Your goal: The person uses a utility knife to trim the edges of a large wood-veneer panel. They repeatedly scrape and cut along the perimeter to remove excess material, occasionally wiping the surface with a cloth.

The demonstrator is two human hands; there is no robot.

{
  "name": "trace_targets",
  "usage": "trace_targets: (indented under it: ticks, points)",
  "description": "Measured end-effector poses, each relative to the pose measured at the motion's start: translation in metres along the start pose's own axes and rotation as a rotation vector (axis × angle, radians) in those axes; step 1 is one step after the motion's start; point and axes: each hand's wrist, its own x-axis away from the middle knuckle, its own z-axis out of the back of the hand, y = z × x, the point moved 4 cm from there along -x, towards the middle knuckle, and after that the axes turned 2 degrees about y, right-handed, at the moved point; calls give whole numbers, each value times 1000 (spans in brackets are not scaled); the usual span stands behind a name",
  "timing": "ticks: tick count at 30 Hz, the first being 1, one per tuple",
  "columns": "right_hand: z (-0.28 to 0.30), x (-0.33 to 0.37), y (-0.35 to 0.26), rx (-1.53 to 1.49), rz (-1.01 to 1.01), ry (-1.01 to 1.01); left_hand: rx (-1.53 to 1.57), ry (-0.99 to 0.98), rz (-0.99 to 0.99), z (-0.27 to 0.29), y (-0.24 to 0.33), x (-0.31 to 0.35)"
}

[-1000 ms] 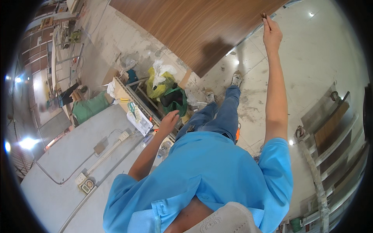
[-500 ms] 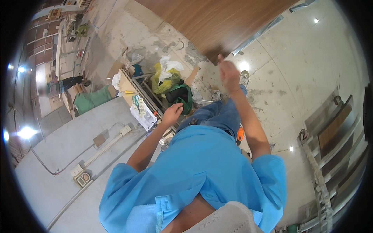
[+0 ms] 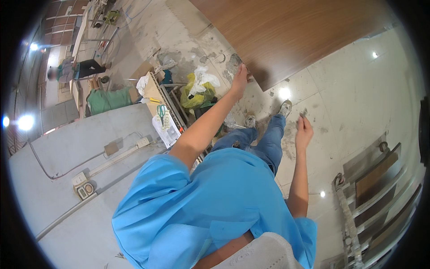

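Note:
A large brown wood-grain panel reaches in from the top, one corner pointing toward me. My left hand is at its left edge, fingers curled against the edge beside that corner. Off to the right of the panel, over the tiled floor, my right hand is closed in a pinch. A small dark thing shows at its fingertips, too small to name.
To the left, a grey worktop carries scissors, papers and a power strip. A yellow plastic bag lies beyond it. Slatted racks stand at right. Another person is far left.
My left hand has gone from beside the worktop up to the panel's left edge. My right hand has left the panel's corner and moved right and down. The view has shifted.

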Motion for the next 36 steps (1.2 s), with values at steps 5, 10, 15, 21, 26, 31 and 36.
trace_targets:
  ticks: [5, 10, 15, 21, 26, 31, 36]
  points:
    - [61, -30, 34, -19, -150, 11, 276, 13, 37, -24, -11, 23]
    - [59, -75, 32, 49, -233, -65, 301, 150, 80, -35, -5, 33]
    - [48, -133, 7, 53, -23, -210, 445, 195, 57, -33, -2, -16]
    - [43, -201, -30, -16, 83, -252, 601, 234, 16, 5, 44, -78]
    - [57, -221, -39, -44, 68, -109, 602, 391, 134, 3, 47, -76]
    - [74, -263, -65, -31, 91, 32, 634, 65, 53, -6, 24, -27]
    - [101, -394, -119, -7, 196, 159, 493, 409, 90, -14, 8, 23]
